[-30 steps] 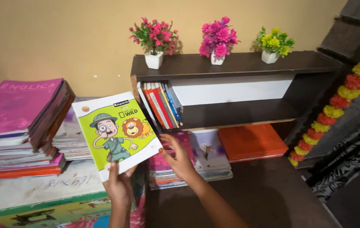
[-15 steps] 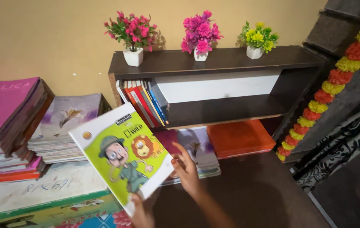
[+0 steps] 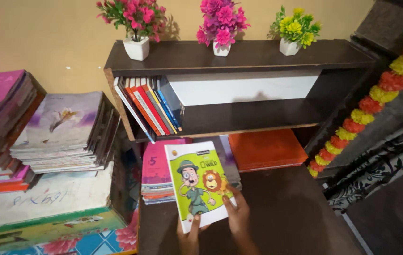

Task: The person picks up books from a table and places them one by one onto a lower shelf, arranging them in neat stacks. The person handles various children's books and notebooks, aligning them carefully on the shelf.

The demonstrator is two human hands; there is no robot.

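Both hands grip one thin green picture book (image 3: 199,184), its cover showing a cartoon explorer and a lion; it is held face up and slightly tilted, just in front of the low dark shelf (image 3: 239,52) and above the dark counter (image 3: 286,212) that carries that shelf. The left hand (image 3: 189,236) pinches the book's lower edge from beneath, thumb on the cover, which appears to support the weight. The right hand (image 3: 238,215) lies along the lower right corner with fingers curled onto the cover, apparently steadying the tilt; neither hand is spread free. Inside the shelf, at its left end, a short row of books (image 3: 147,106) leans to the left, with the rest of the compartment bare, so the row has nothing to stand against on its right side. Below the shelf, a pink-topped pile of books (image 3: 159,174) lies flat directly behind the held book, and an orange pile (image 3: 265,148) lies flat to the right of it. On top of the shelf stand three small white pots of flowers (image 3: 220,23): two pink, one yellow-green. Left of the shelf, tall stacks of books (image 3: 64,137) rest on a flat box (image 3: 45,203). Right of the shelf, a garland (image 3: 376,99) of red and yellow flowers runs diagonally.
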